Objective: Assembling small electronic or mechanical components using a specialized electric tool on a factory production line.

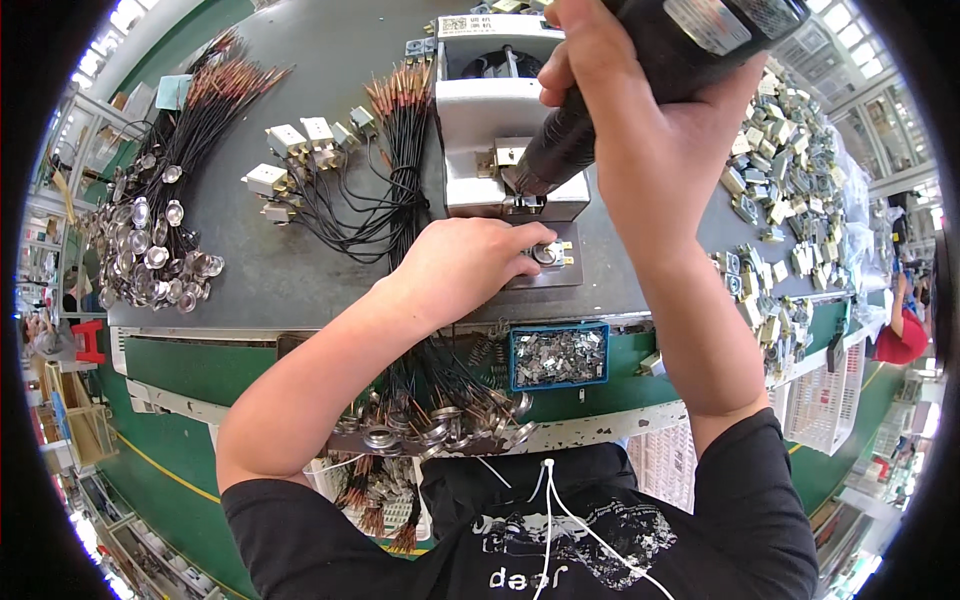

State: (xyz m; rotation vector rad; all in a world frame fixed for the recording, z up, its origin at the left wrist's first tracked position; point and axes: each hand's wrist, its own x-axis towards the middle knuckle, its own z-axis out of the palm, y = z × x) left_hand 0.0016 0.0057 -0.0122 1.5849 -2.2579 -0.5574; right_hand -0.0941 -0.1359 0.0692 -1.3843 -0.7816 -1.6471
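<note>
Blue tray (560,384) of small metal pieces lies near the person. Just beyond, the left hand (470,262) holds a small metal part (550,254) narrowly between thumb and finger, above a flat plate (572,276). The right hand (640,135) wraps firmly around a black power tool (670,60), its tip down at the white stand (482,100).

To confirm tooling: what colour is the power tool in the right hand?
The power tool is mostly black; the head view shows it best.

Tool (668,58) plastic; worktop (335,65) matt; caps (156,257) glossy metal.
</note>
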